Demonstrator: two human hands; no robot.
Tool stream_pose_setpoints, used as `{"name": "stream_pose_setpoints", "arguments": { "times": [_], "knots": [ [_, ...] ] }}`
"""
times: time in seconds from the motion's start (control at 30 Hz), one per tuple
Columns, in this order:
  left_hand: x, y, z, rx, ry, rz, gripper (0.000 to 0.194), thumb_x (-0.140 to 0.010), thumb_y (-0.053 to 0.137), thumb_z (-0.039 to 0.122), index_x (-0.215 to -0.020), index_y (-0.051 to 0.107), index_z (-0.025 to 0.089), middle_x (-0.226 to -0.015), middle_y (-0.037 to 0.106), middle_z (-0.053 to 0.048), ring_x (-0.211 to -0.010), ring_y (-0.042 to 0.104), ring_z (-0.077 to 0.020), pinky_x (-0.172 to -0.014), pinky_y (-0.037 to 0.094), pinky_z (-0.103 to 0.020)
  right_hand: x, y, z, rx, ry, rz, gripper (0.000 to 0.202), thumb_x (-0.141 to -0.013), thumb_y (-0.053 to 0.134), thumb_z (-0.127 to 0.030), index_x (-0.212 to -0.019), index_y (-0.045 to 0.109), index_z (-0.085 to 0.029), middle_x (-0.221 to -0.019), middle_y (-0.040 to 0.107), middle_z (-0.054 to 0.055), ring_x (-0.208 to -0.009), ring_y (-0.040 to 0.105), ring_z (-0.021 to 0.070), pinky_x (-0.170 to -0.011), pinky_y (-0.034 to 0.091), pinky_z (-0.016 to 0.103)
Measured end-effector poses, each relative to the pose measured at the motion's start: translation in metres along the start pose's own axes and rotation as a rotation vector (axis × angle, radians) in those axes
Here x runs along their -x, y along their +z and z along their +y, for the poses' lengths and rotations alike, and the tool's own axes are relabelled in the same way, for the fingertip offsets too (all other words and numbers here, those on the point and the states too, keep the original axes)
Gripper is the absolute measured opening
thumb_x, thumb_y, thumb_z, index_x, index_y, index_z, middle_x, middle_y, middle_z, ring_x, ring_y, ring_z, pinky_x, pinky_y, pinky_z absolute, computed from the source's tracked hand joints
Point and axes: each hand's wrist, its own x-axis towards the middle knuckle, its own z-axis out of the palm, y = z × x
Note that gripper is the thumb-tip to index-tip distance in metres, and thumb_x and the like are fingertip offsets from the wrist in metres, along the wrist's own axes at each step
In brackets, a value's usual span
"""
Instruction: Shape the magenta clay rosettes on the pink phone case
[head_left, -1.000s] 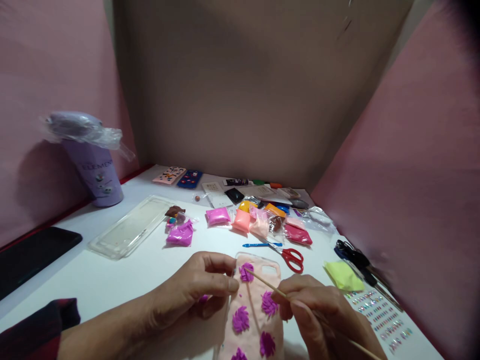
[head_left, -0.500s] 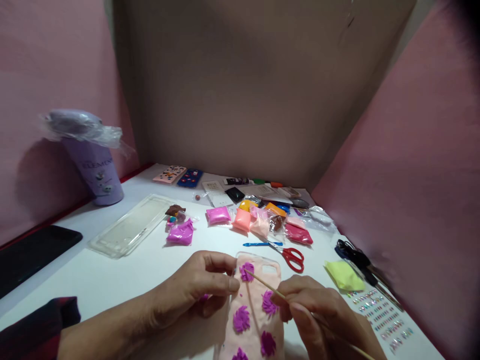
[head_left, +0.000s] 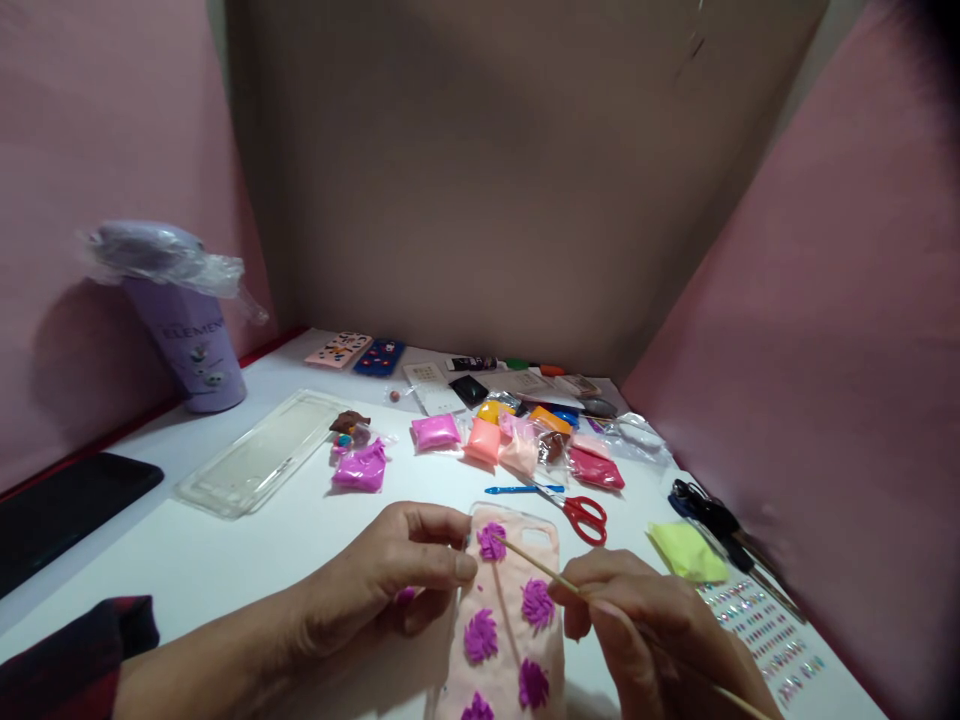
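A phone case [head_left: 504, 625] covered in pale peach clay lies at the bottom centre, with several purple clay flowers on it. My left hand [head_left: 412, 570] grips its upper left edge between thumb and fingers. In my right hand [head_left: 637, 620] is a thin wooden stick [head_left: 536, 567], pinched between thumb and fingers. The stick's tip touches or nearly touches the top left purple flower [head_left: 492, 541]. A bit of purple clay [head_left: 406, 596] shows beneath my left hand.
Red-handled scissors [head_left: 585, 518] and a blue tool [head_left: 523, 490] lie beyond the case. Farther back are clay packets [head_left: 436, 432]. Clear cases [head_left: 259, 455], a black phone [head_left: 75, 515] and a purple cup [head_left: 191, 330] stand left; a yellow packet [head_left: 688, 551] and gem stickers [head_left: 765, 625] lie right.
The stick's tip has shifted very slightly to the right on the top flower. My left hand keeps its hold on the case, and the view has moved a little.
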Motion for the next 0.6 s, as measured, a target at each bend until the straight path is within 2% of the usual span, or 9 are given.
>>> {"name": "stream_pose_setpoints", "arguments": {
  "times": [0.23,0.37,0.5,0.6],
  "knots": [
    [0.0011,0.0006,-0.0009,-0.016,-0.005,0.009,0.007,-0.072,0.061,0.019,-0.075,0.063,0.013,-0.051,0.043,0.004,-0.039,0.027,-0.0039,-0.041,0.011,-0.023,-0.0022,-0.0006,0.0036,0.005,-0.034,-0.058,0.023,-0.080,0.050,0.000,-0.092,0.058,-0.018,-0.075,0.066,0.005,-0.072,0.067,0.0177,-0.058,0.056,0.030],
    [0.0014,-0.0007,-0.0015,-0.038,-0.002,-0.011,0.008,-0.074,0.060,0.019,-0.078,0.063,0.013,-0.050,0.042,0.004,-0.039,0.028,-0.0042,-0.041,0.010,-0.024,-0.0004,-0.0005,0.0042,-0.016,-0.031,-0.016,0.024,-0.080,0.050,0.000,-0.092,0.058,-0.018,-0.076,0.066,0.004,-0.072,0.067,0.0170,-0.060,0.056,0.029],
    [0.0008,-0.0011,-0.0010,-0.025,0.002,-0.024,0.014,-0.074,0.059,0.018,-0.085,0.065,0.012,-0.054,0.045,0.003,-0.040,0.027,-0.0040,-0.042,0.011,-0.024,-0.0006,-0.0007,0.0046,-0.016,-0.029,-0.033,0.022,-0.080,0.051,-0.001,-0.092,0.058,-0.018,-0.077,0.067,0.004,-0.073,0.067,0.0169,-0.061,0.057,0.029],
    [0.0004,-0.0011,-0.0010,-0.030,-0.014,-0.021,0.013,-0.074,0.060,0.021,-0.083,0.064,0.013,-0.053,0.043,0.003,-0.041,0.027,-0.0045,-0.042,0.011,-0.024,-0.0027,0.0006,0.0037,-0.013,-0.062,0.001,0.020,-0.081,0.052,-0.003,-0.092,0.058,-0.018,-0.074,0.067,0.004,-0.070,0.067,0.0166,-0.059,0.057,0.029]
  ]
}}
